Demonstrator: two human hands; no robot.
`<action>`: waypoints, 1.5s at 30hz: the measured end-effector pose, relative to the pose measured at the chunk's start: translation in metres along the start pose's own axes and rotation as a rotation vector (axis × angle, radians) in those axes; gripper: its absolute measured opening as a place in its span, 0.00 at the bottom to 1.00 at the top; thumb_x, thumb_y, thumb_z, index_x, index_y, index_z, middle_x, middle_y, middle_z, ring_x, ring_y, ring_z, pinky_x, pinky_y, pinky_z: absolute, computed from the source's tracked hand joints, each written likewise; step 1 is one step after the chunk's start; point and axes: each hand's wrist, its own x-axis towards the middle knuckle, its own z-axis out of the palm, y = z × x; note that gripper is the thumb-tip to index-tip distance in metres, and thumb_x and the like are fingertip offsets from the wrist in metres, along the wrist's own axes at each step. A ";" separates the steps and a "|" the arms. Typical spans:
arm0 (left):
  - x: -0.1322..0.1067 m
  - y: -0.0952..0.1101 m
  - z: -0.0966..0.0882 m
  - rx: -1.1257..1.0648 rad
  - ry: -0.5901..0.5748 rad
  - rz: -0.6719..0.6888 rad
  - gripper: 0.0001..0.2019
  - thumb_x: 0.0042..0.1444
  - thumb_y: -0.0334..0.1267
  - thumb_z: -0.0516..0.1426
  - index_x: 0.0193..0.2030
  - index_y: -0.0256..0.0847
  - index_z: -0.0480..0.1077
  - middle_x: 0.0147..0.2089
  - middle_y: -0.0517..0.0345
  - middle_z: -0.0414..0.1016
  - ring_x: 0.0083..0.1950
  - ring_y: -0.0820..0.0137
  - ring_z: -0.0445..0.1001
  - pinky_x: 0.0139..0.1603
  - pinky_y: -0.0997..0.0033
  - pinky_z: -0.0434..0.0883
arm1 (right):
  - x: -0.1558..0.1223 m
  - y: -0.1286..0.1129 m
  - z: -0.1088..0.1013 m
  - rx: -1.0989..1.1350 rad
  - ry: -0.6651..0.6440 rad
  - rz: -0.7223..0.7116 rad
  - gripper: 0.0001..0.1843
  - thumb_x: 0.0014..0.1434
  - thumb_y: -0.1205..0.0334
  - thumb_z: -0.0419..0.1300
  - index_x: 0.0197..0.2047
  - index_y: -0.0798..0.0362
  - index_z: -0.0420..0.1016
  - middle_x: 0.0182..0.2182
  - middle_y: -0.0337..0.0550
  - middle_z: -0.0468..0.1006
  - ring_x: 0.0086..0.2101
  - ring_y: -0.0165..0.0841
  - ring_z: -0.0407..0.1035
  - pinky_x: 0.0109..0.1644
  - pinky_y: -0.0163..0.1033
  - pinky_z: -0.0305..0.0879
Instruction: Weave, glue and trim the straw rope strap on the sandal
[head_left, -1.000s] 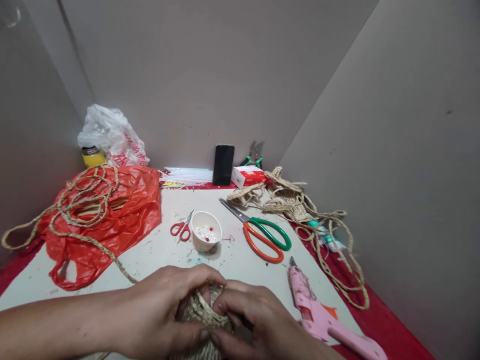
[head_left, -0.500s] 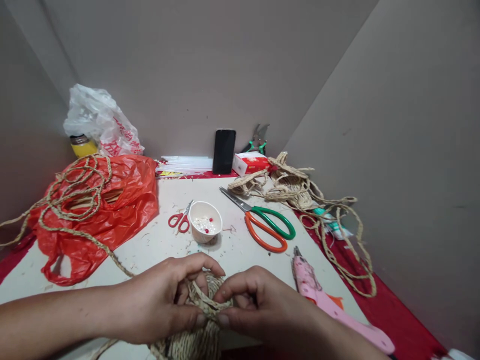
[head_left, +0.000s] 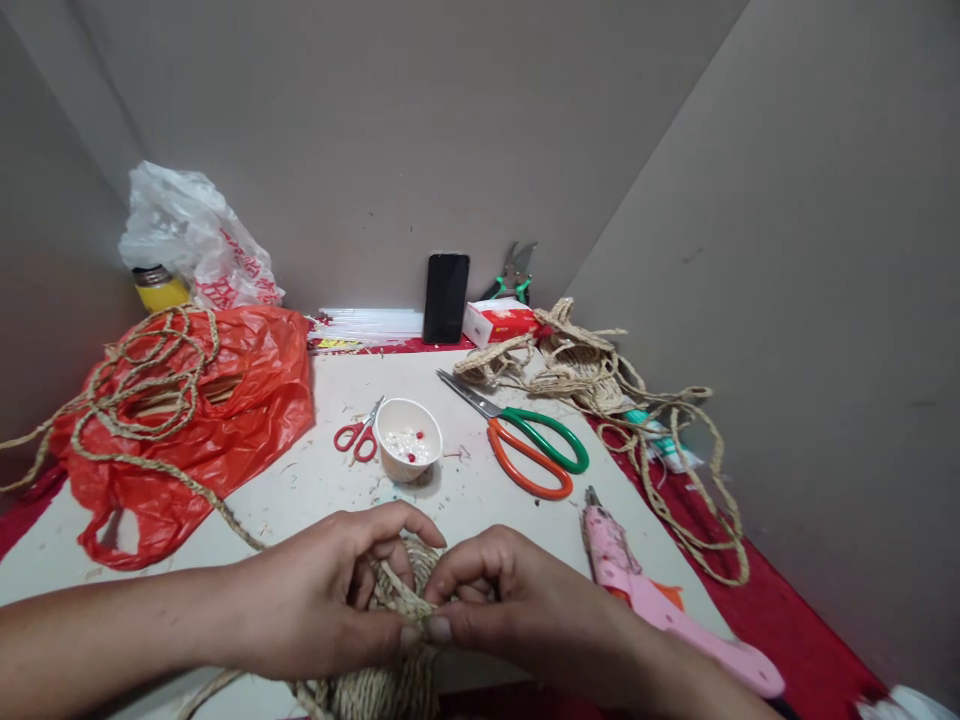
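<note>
Both of my hands meet at the table's near edge over a piece of woven straw work (head_left: 390, 685). My left hand (head_left: 322, 600) curls round its left side, thumb and fingers pinched on a braided strand. My right hand (head_left: 510, 600) pinches the same braid from the right, its thumb touching the left thumb. A braided straw rope (head_left: 150, 465) runs from the piece up to coils lying on a red plastic bag (head_left: 247, 400).
On the white board (head_left: 322, 490): a paper cup of beads (head_left: 409, 452), small red scissors (head_left: 358, 436), large orange-and-green scissors (head_left: 525, 448), a pink glue gun (head_left: 645, 600). Behind stand a phone (head_left: 445, 298), a box (head_left: 499, 322), pliers, more straw braid (head_left: 600, 380), a white bag (head_left: 195, 240), a yellow jar.
The view has tilted slightly, so everything sits a little higher. My right hand has shifted from lying over the straw piece to pinching the braid against my left thumb.
</note>
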 end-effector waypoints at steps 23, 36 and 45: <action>0.008 -0.009 -0.004 -0.282 0.026 -0.065 0.16 0.50 0.42 0.65 0.38 0.37 0.65 0.25 0.68 0.66 0.23 0.82 0.55 0.23 0.79 0.50 | -0.002 -0.003 0.003 -0.212 0.086 -0.011 0.09 0.52 0.58 0.65 0.30 0.57 0.75 0.16 0.26 0.52 0.19 0.22 0.45 0.19 0.31 0.39; 0.010 -0.017 -0.003 -0.594 0.166 -0.020 0.15 0.43 0.38 0.69 0.33 0.35 0.68 0.23 0.64 0.73 0.17 0.85 0.58 0.19 0.82 0.54 | -0.022 -0.006 -0.001 -0.902 0.403 -0.219 0.16 0.54 0.65 0.59 0.47 0.48 0.69 0.16 0.26 0.58 0.18 0.26 0.56 0.24 0.32 0.46; 0.013 -0.022 -0.002 -0.518 0.157 0.028 0.14 0.47 0.40 0.66 0.34 0.37 0.66 0.21 0.68 0.67 0.13 0.86 0.50 0.13 0.82 0.46 | -0.021 -0.008 -0.001 -0.837 0.369 -0.328 0.10 0.54 0.67 0.59 0.40 0.49 0.72 0.17 0.26 0.59 0.19 0.25 0.56 0.25 0.29 0.51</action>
